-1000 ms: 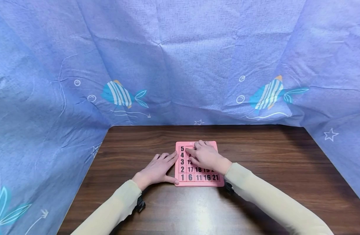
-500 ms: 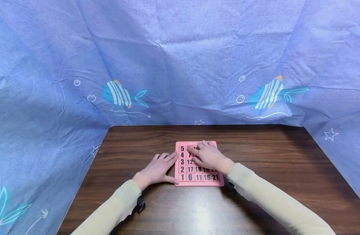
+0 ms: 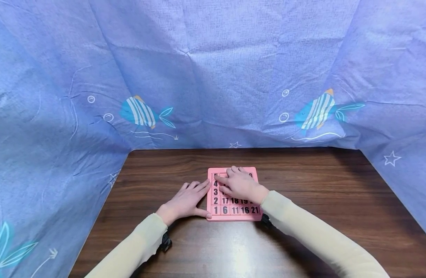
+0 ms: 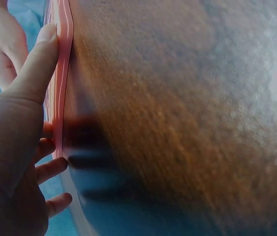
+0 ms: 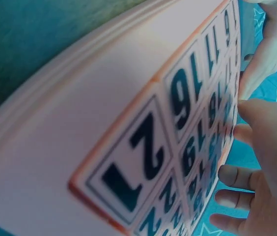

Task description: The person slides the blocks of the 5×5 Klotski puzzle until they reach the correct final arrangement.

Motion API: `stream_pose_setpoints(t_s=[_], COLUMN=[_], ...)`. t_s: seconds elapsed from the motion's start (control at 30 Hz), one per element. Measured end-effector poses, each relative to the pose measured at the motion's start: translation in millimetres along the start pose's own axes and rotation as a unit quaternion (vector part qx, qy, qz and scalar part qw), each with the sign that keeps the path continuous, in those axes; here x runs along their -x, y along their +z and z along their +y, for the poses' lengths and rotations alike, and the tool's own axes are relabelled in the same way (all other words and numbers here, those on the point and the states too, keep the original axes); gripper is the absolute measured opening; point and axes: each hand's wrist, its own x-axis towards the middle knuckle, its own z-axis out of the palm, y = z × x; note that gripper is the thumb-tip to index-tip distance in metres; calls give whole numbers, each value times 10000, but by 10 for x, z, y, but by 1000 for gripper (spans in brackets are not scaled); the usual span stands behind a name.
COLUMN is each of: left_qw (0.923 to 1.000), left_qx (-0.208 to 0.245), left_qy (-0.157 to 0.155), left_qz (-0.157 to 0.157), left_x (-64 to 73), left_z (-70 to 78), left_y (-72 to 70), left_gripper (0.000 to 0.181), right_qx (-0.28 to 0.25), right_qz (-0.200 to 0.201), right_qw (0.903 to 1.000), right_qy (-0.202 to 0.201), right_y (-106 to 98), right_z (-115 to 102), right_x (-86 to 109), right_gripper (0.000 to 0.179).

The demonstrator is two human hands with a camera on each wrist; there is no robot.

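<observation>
A pink number sliding puzzle lies flat on the brown table, its square tiles printed with black numbers. Along its left side rests my left hand, fingers spread and fairly straight, the thumb at the near left corner and the fingertips farther up the edge. My right hand is over the upper part of the board, its index finger reaching left onto the 5 tile in the top row. That hand hides much of the upper rows. The bottom row reads 1, 6, 11, 16, 21 and stays in sight.
The wooden table extends on all sides of the puzzle. Behind and beside it hangs a blue cloth with printed fish and stars. A black device sits under the left wrist.
My right hand first shifts slightly right, then back left, its index fingertip going from the top row's second column to the 5 tile. My left hand and the board stay put.
</observation>
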Motion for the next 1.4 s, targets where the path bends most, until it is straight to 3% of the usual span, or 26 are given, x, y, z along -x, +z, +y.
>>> stream_pose_setpoints(t_s=[0.27, 0.53, 0.73, 1.03, 1.4], left_qw=[9999, 9999, 9999, 9999, 9998], left_qx=[39, 117, 108, 134, 208], left_qy=[-56, -51, 19, 36, -18], left_qz=[-85, -55, 29, 5, -75], left_x=[2, 5, 6, 7, 5], left_z=[0, -7, -16, -16, -12], left_y=[-3, -27, -30, -29, -32], left_gripper=[109, 108, 109, 109, 107], right_qx=[-74, -46, -165, -105, -129], right_qz=[-43, 186, 394, 243, 238], right_qw=[9999, 9996, 9990, 9983, 9996], right_qy=[135, 183, -117, -514, -10], right_y=[-22, 12, 45, 79, 64], right_z=[74, 189, 179, 55, 64], right_x=[98, 204, 217, 225, 100], right_gripper=[48, 47, 47, 48, 46])
